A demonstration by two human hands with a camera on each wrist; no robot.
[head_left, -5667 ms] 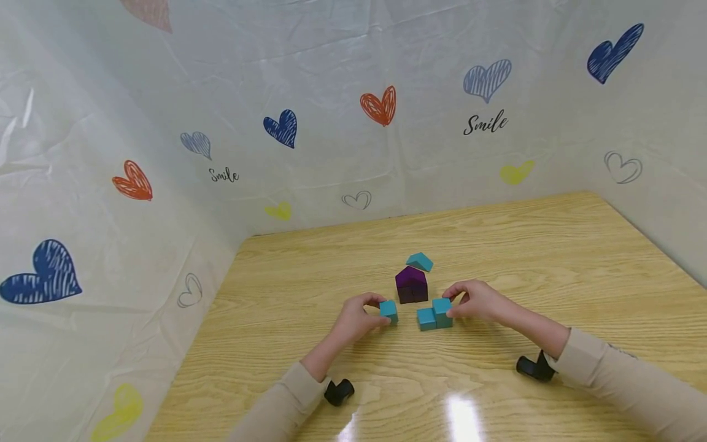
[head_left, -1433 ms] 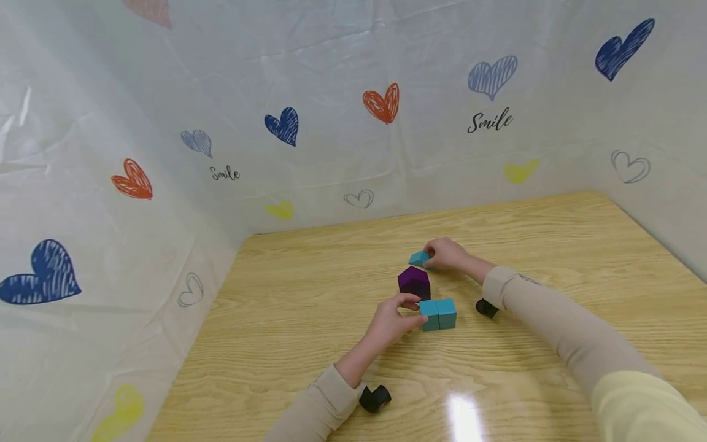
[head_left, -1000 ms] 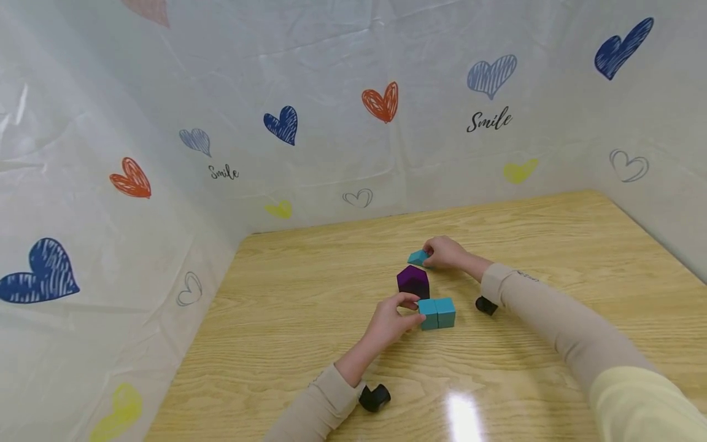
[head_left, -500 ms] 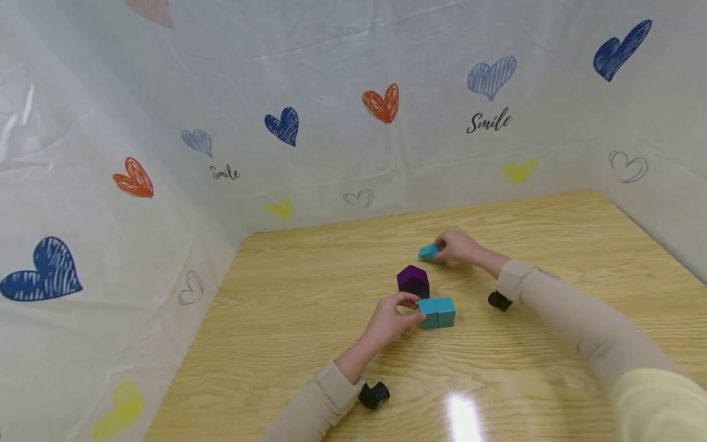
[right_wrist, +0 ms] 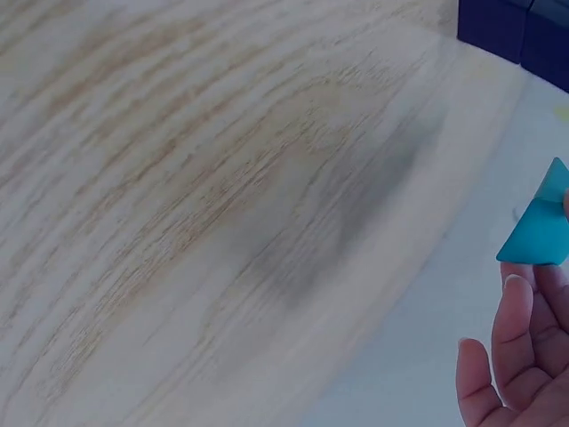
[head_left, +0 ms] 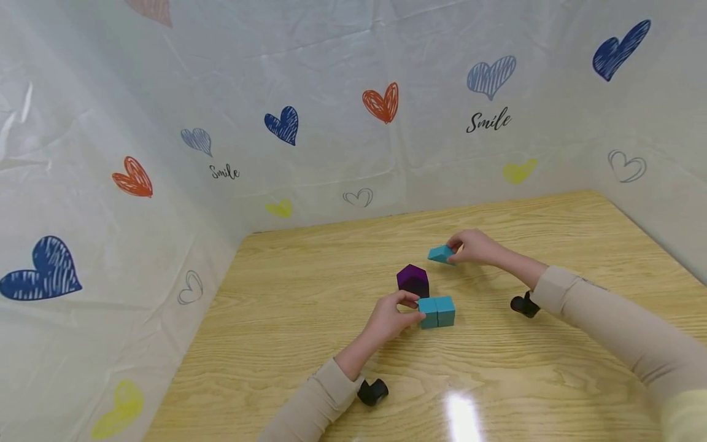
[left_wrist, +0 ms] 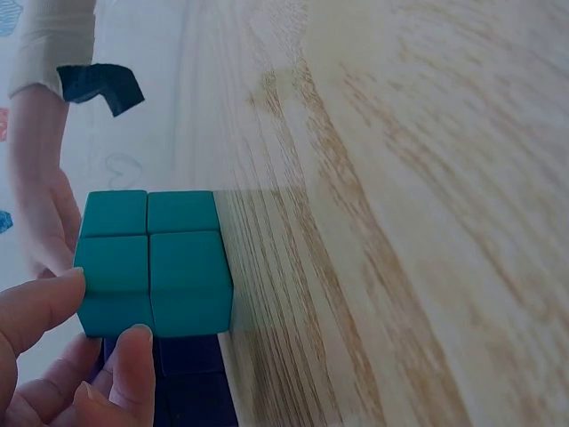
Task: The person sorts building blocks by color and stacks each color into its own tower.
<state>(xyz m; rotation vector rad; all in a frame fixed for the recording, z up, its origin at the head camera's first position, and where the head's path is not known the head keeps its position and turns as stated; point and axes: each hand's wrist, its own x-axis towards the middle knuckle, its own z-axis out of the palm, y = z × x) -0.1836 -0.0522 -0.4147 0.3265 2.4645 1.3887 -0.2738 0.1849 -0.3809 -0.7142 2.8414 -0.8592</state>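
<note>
Turquoise cubes (head_left: pixel 428 313) stand two wide near the middle of the table; the left wrist view shows a two-by-two set of block faces (left_wrist: pixel 187 267). My left hand (head_left: pixel 389 319) pinches the left-hand cube from its side, thumb toward me. Farther back and to the right, my right hand (head_left: pixel 477 247) pinches a turquoise triangular block (head_left: pixel 439 253) by its right end. In the right wrist view the triangular block (right_wrist: pixel 540 233) shows a sloped face. Right behind the cubes sits a purple house-shaped block stack (head_left: pixel 413 281), its lower part partly hidden.
A wood-grain table (head_left: pixel 309 270) lies under everything. At its back and left hangs a white sheet (head_left: pixel 331 166) printed with hearts and "Smile". Black wrist cameras (head_left: pixel 372 391) stick out beneath both beige sleeves.
My left hand has brought its cube from the left onto the turquoise stack. My right hand has left the stack, taken the triangular block from behind the purple one and moved it right.
</note>
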